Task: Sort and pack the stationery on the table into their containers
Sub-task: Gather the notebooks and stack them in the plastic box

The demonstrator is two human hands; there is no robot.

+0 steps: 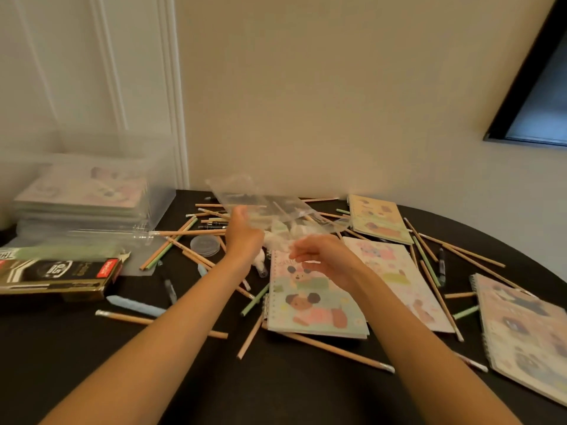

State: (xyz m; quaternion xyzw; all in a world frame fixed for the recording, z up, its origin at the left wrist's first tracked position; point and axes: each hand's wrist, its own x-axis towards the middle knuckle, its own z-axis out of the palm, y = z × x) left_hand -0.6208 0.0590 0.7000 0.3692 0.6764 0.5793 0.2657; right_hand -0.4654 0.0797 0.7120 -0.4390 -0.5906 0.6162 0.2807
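Note:
My left hand (242, 231) grips one edge of a clear plastic bag (260, 204) and lifts it above the middle of the black table (184, 378). Just right of it my right hand (325, 259) hovers over a pastel spiral notebook (313, 305), fingers loosely curled and blurred; whether it pinches the bag I cannot tell. Several wooden and green pencils (331, 351) lie scattered around the notebooks. Other notebooks lie at the back (377, 219), at the middle right (395, 277) and at the far right (524, 332).
A clear plastic box (92, 197) holding stacked notebooks stands at the back left. A black and gold pencil carton (55, 277) lies in front of it. A round clear lid (205, 245), black pens (214, 223) and a light blue eraser-like stick (135, 303) lie among the pencils.

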